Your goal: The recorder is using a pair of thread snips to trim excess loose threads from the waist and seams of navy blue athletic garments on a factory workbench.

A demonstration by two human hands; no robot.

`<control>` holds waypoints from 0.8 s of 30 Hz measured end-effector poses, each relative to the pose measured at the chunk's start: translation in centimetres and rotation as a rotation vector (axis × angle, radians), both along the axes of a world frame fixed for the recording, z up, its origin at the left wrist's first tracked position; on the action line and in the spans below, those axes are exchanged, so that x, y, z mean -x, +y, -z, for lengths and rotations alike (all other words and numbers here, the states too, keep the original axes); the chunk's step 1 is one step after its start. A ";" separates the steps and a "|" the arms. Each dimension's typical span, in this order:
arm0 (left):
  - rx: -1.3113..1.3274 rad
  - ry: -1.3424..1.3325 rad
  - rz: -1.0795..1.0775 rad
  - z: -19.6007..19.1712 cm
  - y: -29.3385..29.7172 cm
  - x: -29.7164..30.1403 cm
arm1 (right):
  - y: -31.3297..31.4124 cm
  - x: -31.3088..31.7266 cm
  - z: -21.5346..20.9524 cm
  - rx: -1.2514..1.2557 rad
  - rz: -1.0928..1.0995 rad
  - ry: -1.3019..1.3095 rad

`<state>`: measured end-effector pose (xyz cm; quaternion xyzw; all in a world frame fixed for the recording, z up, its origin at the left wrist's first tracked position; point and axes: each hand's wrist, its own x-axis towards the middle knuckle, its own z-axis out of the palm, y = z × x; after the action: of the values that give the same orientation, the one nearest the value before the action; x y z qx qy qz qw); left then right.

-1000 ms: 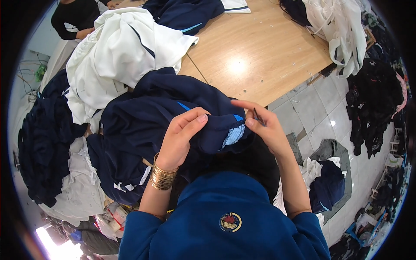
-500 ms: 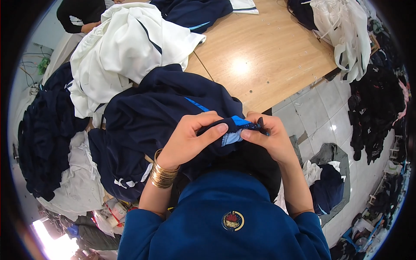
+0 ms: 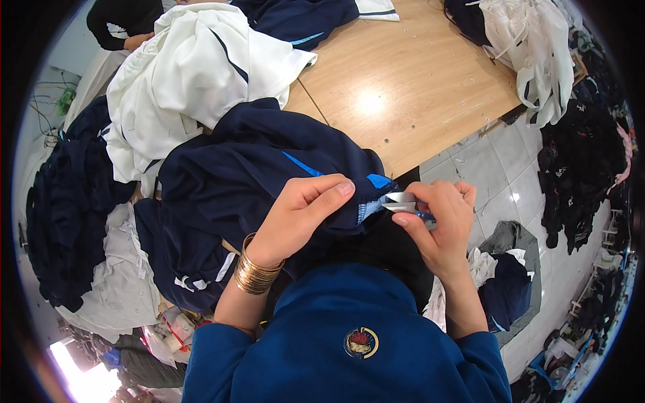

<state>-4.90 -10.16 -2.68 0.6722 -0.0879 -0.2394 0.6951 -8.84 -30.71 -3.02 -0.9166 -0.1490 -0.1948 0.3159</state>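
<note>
A navy garment (image 3: 235, 158) with bright blue insets spreads over the table edge and hangs toward my lap. My left hand (image 3: 306, 211) is closed on it, thumb pressed on the cloth beside a light blue overlocked seam edge (image 3: 369, 209). In my right hand (image 3: 440, 218) I hold small thread snips (image 3: 401, 202), their two silver blades apart and pointing left at that seam edge. The blade tips are at the cloth; whether they touch it I cannot tell. Part of the snips is hidden by my fingers.
White garments (image 3: 188, 74) are heaped beyond the navy one on the wooden table (image 3: 410, 87). More navy clothes (image 3: 74, 208) pile at the left. White garments (image 3: 527, 40) hang over the far right corner. A grey sack (image 3: 514, 289) with clothes lies on the tiled floor. A person's arm (image 3: 134, 40) shows far left.
My right hand has moved right, off the cloth, and the snips' silver blades now show. The left hand still grips the garment, whose seam edge has shifted slightly right.
</note>
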 end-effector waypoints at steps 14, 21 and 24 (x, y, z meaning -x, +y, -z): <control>0.095 0.130 -0.011 0.0 -0.2 0.0 | -0.1 -0.1 0.1 0.124 0.017 -0.095; 0.092 0.131 -0.027 -0.4 -0.4 0.0 | -0.2 -0.4 -0.1 0.163 0.002 -0.103; 0.047 0.081 0.012 -0.4 -0.2 -0.1 | -0.2 -0.4 -0.1 0.154 0.002 -0.105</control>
<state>-4.81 -10.33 -2.27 0.6447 -0.0693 -0.2686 0.7123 -8.43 -30.94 -2.90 -0.9269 -0.1789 -0.2306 0.2358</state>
